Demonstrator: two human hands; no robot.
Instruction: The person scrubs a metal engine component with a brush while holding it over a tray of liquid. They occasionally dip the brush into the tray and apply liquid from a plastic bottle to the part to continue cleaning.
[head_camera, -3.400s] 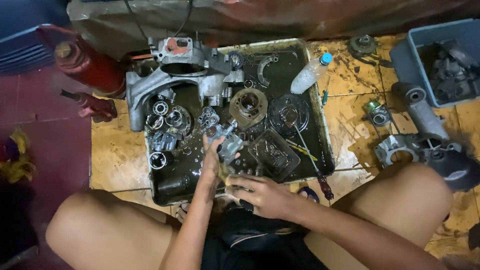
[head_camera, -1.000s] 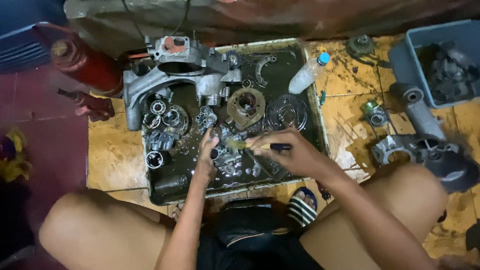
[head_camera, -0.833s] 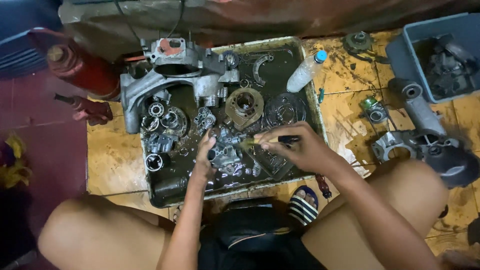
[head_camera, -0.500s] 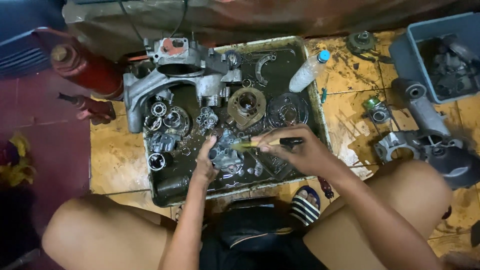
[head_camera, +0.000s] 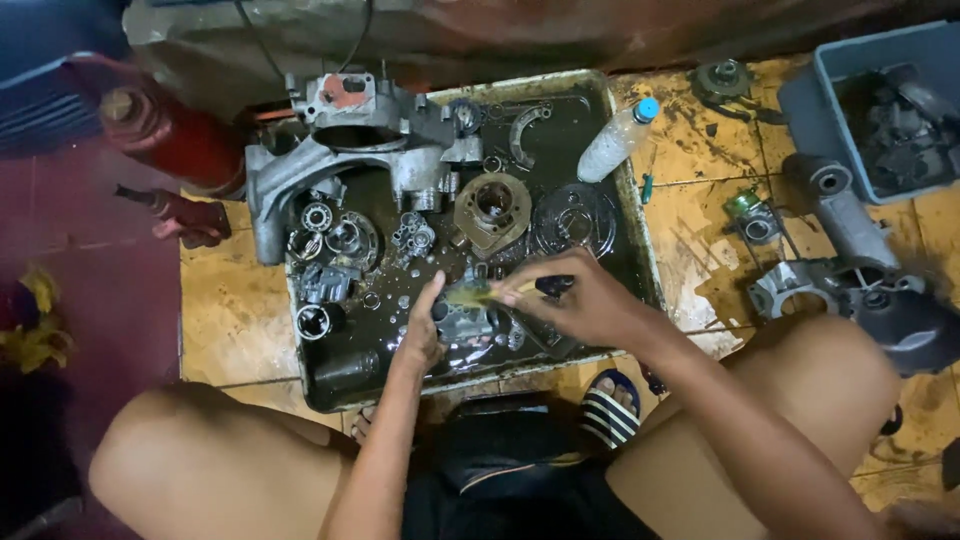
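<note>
Oily black liquid fills metal tray (head_camera: 630, 215) at frame centre, crowded with dismantled engine parts. Left hand (head_camera: 422, 335) low centre, fingers curled around small grey metal part (head_camera: 462, 322), held just above the liquid near tray's lower edge. Right hand (head_camera: 580, 300) right of it, fingers pinched narrow on brush (head_camera: 500, 291) with dark handle, yellowish bristle end touching top of the part. Scrubbing judged under way on this one piece; part looks wet and grimy, not finished. Still sitting in the bath, seemingly waiting: brownish cylinder (head_camera: 492, 205) centre, round dark cover (head_camera: 574, 218) to its right, bearings and gears (head_camera: 335, 235) left, big grey engine casing (head_camera: 345, 140) across tray's upper left corner. Outside tray: plastic bottle with blue cap (head_camera: 618, 140) leaning on right rim, grey bin of parts (head_camera: 880, 110) upper right, more castings (head_camera: 840, 290) on tiled floor at right, red cylinder (head_camera: 165, 135) upper left. Most of the pile judged still uncleaned; cannot tell which pieces are already done.
</note>
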